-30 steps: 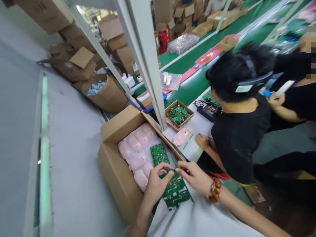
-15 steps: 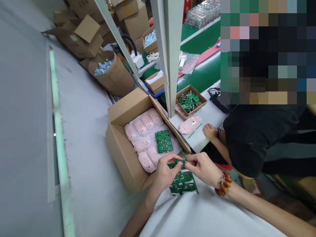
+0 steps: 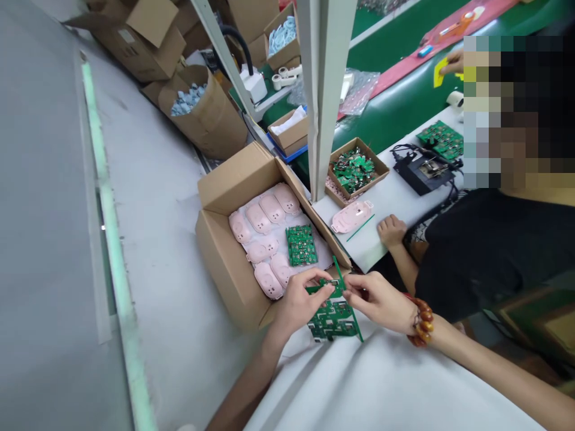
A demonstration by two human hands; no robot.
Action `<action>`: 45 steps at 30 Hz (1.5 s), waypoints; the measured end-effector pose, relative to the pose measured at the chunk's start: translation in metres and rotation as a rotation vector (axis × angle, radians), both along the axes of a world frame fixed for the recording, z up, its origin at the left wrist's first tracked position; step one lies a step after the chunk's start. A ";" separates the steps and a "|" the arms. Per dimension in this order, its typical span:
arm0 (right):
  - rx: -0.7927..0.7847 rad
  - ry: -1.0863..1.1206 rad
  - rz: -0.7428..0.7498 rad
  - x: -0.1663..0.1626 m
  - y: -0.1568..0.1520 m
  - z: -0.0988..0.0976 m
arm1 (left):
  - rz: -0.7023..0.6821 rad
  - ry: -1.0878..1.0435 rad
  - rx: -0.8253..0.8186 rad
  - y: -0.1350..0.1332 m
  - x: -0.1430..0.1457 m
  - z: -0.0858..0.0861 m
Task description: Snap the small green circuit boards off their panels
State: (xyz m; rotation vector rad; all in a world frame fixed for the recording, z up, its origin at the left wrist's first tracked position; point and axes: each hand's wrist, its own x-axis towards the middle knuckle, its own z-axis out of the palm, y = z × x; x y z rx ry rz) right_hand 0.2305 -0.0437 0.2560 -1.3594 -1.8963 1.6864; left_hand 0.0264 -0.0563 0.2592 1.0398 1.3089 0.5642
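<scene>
Grey painted floor [image 3: 157, 197] fills the left of the head view, a pale green strip [image 3: 112, 239] running along it. Beyond: stacked cartons, a paper barrel of pale blue parts [image 3: 188, 99], a grey-white post [image 3: 327, 90], a green conveyor belt [image 3: 395, 78]. On the white table [image 3: 395, 200] sit a cardboard tray of green boards [image 3: 354, 170], a pink plastic casing [image 3: 351, 216], a black bench unit [image 3: 424, 170].

Open carton [image 3: 224, 281] at lower centre, holding pink casings [image 3: 272, 209] on white sheeting, a stack of green circuit boards [image 3: 301, 245] on top.

Left hand [image 3: 299, 305], fingers curled, thumb and forefinger pinching the small green circuit board [image 3: 326, 289] at its left end. Right hand [image 3: 381, 302], amber bead bracelet [image 3: 421, 323] at the wrist, pinches the same board from the right, fingertips almost meeting the other hand's. That board is held just above a larger green board panel [image 3: 333, 320] lying on the person's white cloth lap [image 3: 381, 383].

Co-worker in black [image 3: 476, 257] alongside, one hand [image 3: 390, 230] flat on the table edge; another hand [image 3: 453, 61] at the belt, beside a yellow card.
</scene>
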 end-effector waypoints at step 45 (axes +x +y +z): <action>0.837 -0.134 -0.027 0.017 -0.032 -0.037 | 0.146 0.419 0.126 0.087 -0.029 -0.182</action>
